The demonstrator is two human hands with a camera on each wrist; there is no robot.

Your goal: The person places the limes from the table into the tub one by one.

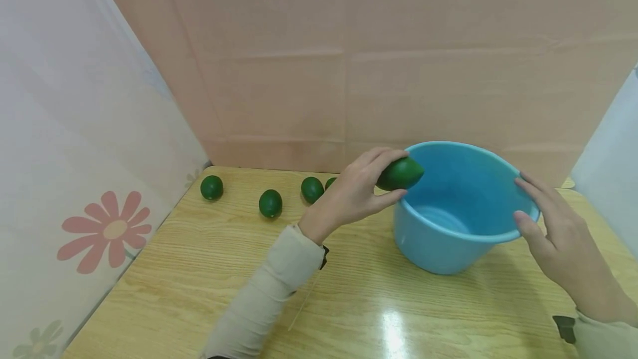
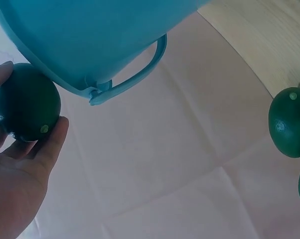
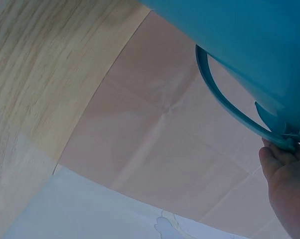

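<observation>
My left hand (image 1: 356, 187) grips a dark green lime (image 1: 400, 173) between thumb and fingers, its pointed end facing right. This lime overlaps the left rim of a light blue plastic bucket (image 1: 438, 254) in the head view. Seen from the left wrist, the held lime (image 2: 26, 102) is right at the bucket's edge. My right hand (image 1: 568, 242) holds the bucket's right rim, thumb and fingertips at the edge. Under the rim, a curved blue handle (image 3: 225, 102) hangs close to the right fingers in the right wrist view. The bucket stands upright on the wooden table.
Several more limes lie at the back left of the table (image 1: 224, 259), among them one lime (image 1: 211, 188) far left and another lime (image 1: 271, 204) nearer. One is partly behind my left hand. A brown covering (image 1: 279, 98) rises behind; a flowered wall (image 1: 99, 126) borders the left.
</observation>
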